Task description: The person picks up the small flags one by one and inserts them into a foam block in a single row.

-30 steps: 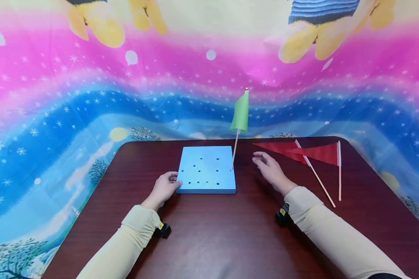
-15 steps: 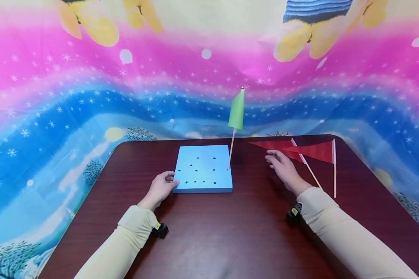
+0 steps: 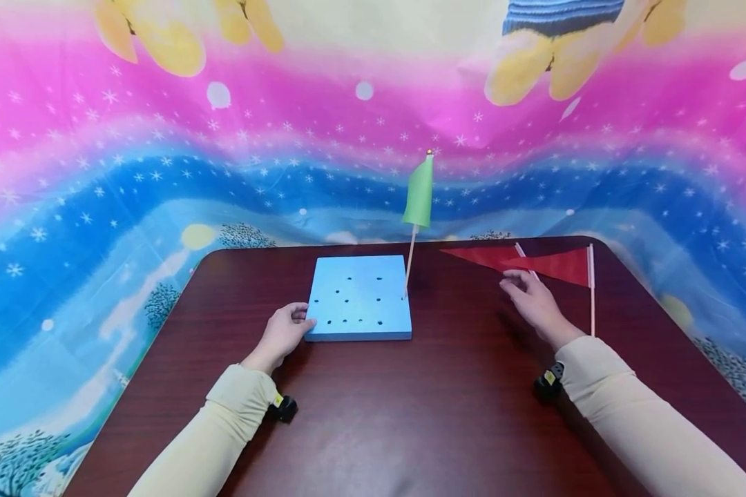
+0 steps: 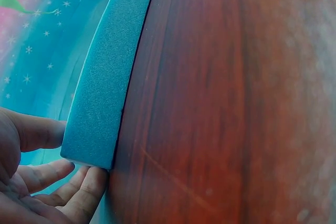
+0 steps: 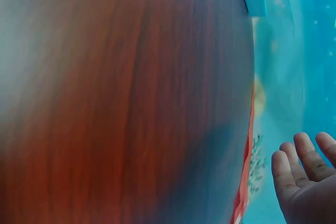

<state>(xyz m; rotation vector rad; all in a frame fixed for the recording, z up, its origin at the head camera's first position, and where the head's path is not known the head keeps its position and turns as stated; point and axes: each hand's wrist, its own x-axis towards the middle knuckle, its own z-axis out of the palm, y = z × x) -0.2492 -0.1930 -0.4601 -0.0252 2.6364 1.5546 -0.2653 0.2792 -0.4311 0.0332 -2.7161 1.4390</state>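
My left hand (image 3: 282, 331) holds the near left corner of a light blue board (image 3: 363, 268) with small holes in its top. In the left wrist view, the thumb lies at the board's top edge and the fingertips (image 4: 94, 179) against its end. A green flag (image 3: 419, 195) stands, leaning slightly, at the board's right edge. Over on the right, my right hand (image 3: 537, 307) hovers with relaxed fingers and nothing in them. It overlaps one red pennant (image 3: 479, 257), hiding most of its stick. Another red pennant (image 3: 562, 266) lies just beyond, its stick pointing toward me.
Everything rests on a dark reddish-brown table (image 3: 373, 414) with rounded far corners. A colourful printed cloth (image 3: 323, 124) hangs right behind the table's far edge and around its sides.
My right hand has moved right, from beside the green flag to over the red pennants. The left hand has stayed at the board's corner. The view has shifted slightly.
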